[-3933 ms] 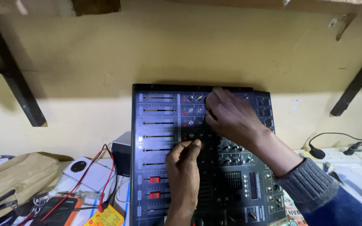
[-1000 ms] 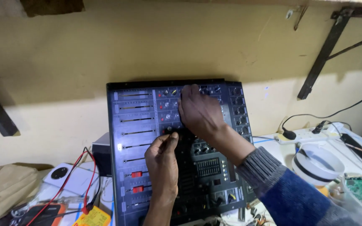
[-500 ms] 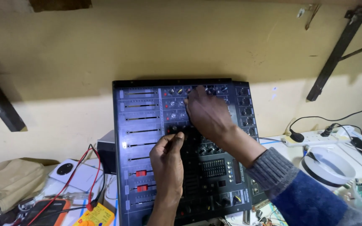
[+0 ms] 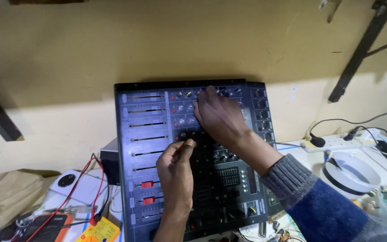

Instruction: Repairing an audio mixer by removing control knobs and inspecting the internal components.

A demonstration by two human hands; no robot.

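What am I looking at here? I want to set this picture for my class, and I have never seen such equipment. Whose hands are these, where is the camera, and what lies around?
The picture comes from a camera worn on a person's head, looking down at their own two bare hands. Leaning against the yellow wall is an audio mixer, a dark panel of knobs and sliders. The left hand pinches a small knob near the middle. The right hand, in a grey and blue sleeve, rests on the upper knobs. Neither hand holds anything loose. On the left lie a yellow multimeter with red and black leads and a tan bag. On the right are a white power strip and a white roll.
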